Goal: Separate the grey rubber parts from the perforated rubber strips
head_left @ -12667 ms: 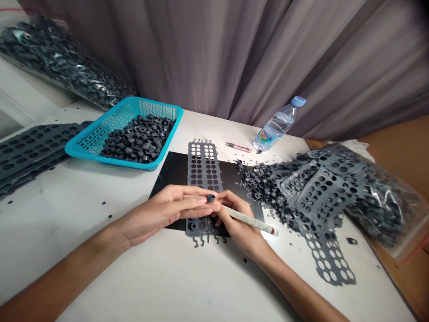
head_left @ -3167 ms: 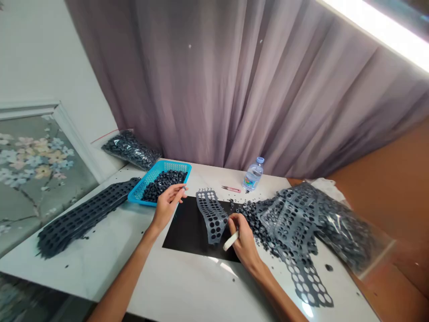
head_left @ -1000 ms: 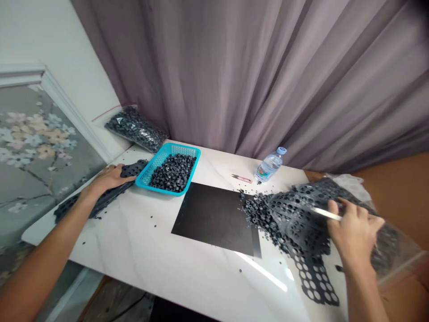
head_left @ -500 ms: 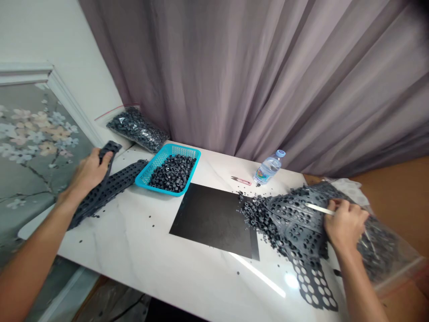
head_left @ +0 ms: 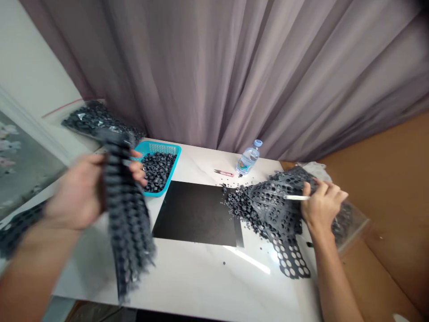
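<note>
The left hand [head_left: 80, 192] wraps around a dark studded strip [head_left: 129, 223] — blurred, hanging over the counter [head_left: 187, 277] — while the right hand [head_left: 323, 203], partly curled, grips a white stick [head_left: 295, 197] at the perforated sheets [head_left: 278, 203]. Beyond the strip lie a black mat [head_left: 201, 214] and a blue basket [head_left: 161, 194] of small dark rings [head_left: 159, 172], with pink snips [head_left: 225, 173] and a water bottle [head_left: 248, 158] farther back, before a grey curtain [head_left: 184, 67].

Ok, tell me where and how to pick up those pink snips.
Pinch the snips by the pink handle, coming down from above and the near side. They lie flat on the table, dark blades pointing left, so that end is best avoided. The bottle stands just right of the handle, so coming from there would likely be cramped.
</note>
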